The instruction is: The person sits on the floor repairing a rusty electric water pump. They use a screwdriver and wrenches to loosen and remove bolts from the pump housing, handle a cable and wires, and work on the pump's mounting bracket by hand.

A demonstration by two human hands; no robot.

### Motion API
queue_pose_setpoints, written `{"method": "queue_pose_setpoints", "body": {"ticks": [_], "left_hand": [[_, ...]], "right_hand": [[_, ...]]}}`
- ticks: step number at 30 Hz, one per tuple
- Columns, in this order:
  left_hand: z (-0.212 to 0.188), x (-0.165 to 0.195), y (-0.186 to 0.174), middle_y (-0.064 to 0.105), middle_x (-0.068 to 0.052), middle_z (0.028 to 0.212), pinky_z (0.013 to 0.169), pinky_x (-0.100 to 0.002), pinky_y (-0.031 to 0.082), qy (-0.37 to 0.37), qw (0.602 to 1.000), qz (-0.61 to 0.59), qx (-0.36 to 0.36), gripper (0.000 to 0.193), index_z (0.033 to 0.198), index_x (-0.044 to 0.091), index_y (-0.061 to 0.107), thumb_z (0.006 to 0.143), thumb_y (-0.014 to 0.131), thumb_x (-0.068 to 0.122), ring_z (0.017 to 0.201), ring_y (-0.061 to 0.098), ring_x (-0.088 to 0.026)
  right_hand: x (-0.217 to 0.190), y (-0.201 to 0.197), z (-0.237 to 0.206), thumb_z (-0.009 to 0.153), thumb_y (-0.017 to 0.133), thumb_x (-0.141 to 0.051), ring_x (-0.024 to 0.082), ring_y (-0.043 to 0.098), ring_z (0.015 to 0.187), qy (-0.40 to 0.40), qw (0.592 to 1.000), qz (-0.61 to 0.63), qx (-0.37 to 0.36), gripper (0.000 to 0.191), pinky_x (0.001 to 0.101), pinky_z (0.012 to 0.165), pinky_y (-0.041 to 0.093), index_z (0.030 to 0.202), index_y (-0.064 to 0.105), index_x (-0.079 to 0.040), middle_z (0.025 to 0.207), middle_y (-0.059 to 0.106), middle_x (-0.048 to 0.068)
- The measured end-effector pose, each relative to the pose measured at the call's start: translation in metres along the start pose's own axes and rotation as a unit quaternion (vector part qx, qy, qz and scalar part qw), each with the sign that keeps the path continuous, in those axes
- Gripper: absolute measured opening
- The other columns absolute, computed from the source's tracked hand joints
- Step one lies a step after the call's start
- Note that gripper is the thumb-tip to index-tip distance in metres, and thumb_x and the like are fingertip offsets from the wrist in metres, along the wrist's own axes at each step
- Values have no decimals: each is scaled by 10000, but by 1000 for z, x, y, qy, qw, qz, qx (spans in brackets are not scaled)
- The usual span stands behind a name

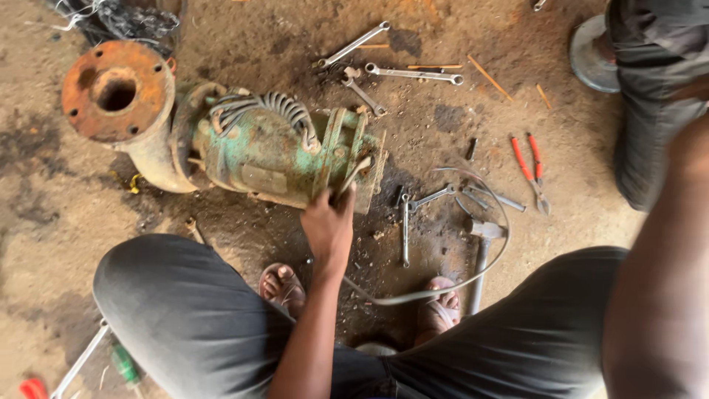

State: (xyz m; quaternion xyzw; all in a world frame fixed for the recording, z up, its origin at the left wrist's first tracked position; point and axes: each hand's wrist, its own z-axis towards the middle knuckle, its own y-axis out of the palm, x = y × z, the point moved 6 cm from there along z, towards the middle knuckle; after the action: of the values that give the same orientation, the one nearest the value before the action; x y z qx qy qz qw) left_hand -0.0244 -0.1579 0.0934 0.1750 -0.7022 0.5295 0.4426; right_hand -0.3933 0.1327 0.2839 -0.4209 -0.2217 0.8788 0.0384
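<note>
1. Nearest the lens I see my right arm [665, 295], a blurred bar down the right edge; its hand is out of frame, so I cannot tell its state.
2. Below that my knees in dark trousers fill the bottom, with sandalled feet [283, 287] between them on the dirt floor [44, 222].
3. My left hand [329, 225] reaches up at centre frame, fingers curled onto the lower right end of the pump [266, 148], seemingly pinching a grey cable [443, 290] that loops off to the right and back toward my feet.
4. Pump position: centre-left of frame, lying on its side. Its long axis runs roughly left to right; the rusty flange [117, 90] opens toward the upper left, the motor end points right.
5. Progress, as I judge it: the housing looks still assembled, with its green paint flaking. Spanners [413, 72] at upper centre, red pliers [533, 171] at right and a hammer [481, 244] at lower right lie out, so I'd call it early days, most of the work remaining.
</note>
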Motion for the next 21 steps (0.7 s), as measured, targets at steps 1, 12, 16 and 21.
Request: {"method": "queue_pose_setpoints", "body": {"ticks": [1, 12, 16, 21], "left_hand": [[7, 7, -5, 596, 14, 651, 412, -292, 458, 45, 997, 55, 24, 294, 963, 78, 712, 964, 742, 370, 496, 577, -101], [69, 52, -16, 693, -162, 1063, 463, -300, 525, 329, 901, 268, -90, 541, 1206, -45, 683, 747, 844, 191, 575, 580, -166], [75, 32, 10, 679, -182, 974, 377, -245, 477, 361, 790, 442, -222, 155, 1018, -27, 723, 1005, 648, 108, 500, 559, -75], [96, 31, 20, 684, -116, 865, 409, -233, 464, 459, 781, 384, -179, 119, 1023, -6, 702, 1016, 624, 83, 520, 515, -66]], "right_hand": [[-20, 19, -11, 1089, 590, -293, 273, 586, 822, -30, 999, -18, -37, 347, 434, 712, 493, 1288, 585, -10, 1004, 617, 139], [-118, 135, -158, 980, 677, -259, 213, 686, 502, 58, 910, -130, -390, 314, 401, 513, 526, 1252, 689, -104, 706, 740, 128], [-134, 139, -171, 959, 680, -226, 229, 682, 555, 1, 912, -137, -387, 266, 405, 512, 529, 1185, 732, -96, 770, 730, 127], [-132, 144, -175, 946, 696, -187, 232, 682, 597, -19, 930, -144, -338, 276, 400, 511, 526, 1195, 741, -77, 819, 726, 112]]}}
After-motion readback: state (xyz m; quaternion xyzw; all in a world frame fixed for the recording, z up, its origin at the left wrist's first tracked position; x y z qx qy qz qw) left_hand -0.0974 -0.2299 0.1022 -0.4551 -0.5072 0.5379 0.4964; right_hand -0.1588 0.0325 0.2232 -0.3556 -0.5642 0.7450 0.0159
